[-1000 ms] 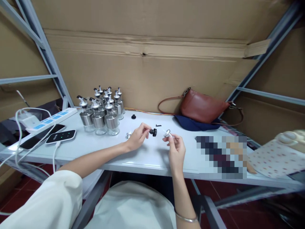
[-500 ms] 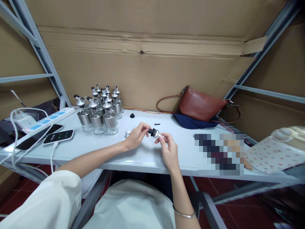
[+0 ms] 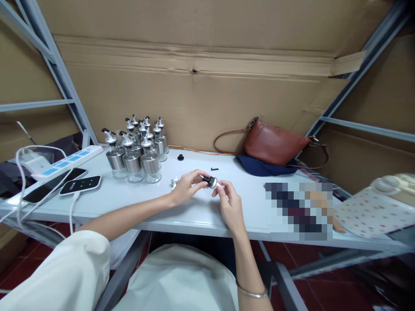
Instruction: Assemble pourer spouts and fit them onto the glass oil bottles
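Observation:
Between my two hands, above the middle of the table, is a bottle pourer spout (image 3: pixel 212 182) with a black ribbed stopper and a silver top. My left hand (image 3: pixel 188 186) pinches its black stopper end. Fingers of my right hand (image 3: pixel 229 198) close on the slim silver spout end. Partly hidden behind my left hand, another silver spout piece (image 3: pixel 174 182) lies on the table. A small black flap piece (image 3: pixel 214 169) rests beyond my hands, and a round black stopper part (image 3: pixel 180 157) sits farther back.
Several glass-and-steel oil bottles (image 3: pixel 132 162) with spouts stand at the left back. Near them lie a power strip (image 3: pixel 69 162), a phone and a white-edged device (image 3: pixel 81 185) with cables. A brown bag (image 3: pixel 275 142) on dark blue cloth (image 3: pixel 266 167) is at the right back.
My left hand has shifted slightly right along the stopper, its fingers now farther over the black part. My right hand has barely moved.

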`<action>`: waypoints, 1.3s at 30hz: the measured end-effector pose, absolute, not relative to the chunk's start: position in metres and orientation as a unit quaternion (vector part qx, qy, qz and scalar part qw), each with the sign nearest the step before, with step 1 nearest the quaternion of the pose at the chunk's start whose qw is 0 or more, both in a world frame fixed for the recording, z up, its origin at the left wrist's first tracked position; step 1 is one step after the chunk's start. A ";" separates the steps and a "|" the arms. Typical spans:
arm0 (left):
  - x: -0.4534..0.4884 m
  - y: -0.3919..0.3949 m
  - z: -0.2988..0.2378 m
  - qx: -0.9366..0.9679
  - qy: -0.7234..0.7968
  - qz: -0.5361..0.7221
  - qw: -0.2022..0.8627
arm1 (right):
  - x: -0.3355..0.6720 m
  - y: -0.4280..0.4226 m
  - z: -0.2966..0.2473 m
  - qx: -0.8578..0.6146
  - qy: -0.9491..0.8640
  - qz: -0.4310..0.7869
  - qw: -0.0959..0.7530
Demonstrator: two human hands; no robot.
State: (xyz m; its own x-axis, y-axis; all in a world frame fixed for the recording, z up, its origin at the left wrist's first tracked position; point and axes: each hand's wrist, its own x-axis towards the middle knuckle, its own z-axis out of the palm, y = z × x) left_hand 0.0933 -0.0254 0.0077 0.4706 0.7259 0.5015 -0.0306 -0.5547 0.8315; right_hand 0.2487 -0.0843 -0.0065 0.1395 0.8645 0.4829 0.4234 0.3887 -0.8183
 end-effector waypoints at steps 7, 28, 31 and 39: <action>0.095 -0.029 0.004 0.767 0.179 0.513 0.341 | 0.250 -0.084 -0.006 -0.499 -0.657 0.154 0.544; 0.093 -0.027 0.006 0.836 0.184 0.469 0.219 | 0.245 -0.083 -0.007 -0.496 -0.629 0.179 0.571; 0.093 -0.031 0.008 0.833 0.170 0.459 0.257 | 0.245 -0.081 -0.008 -0.495 -0.626 0.147 0.585; 0.098 -0.025 0.005 0.729 0.249 0.394 0.501 | 0.245 -0.082 -0.009 -0.485 -0.624 0.164 0.591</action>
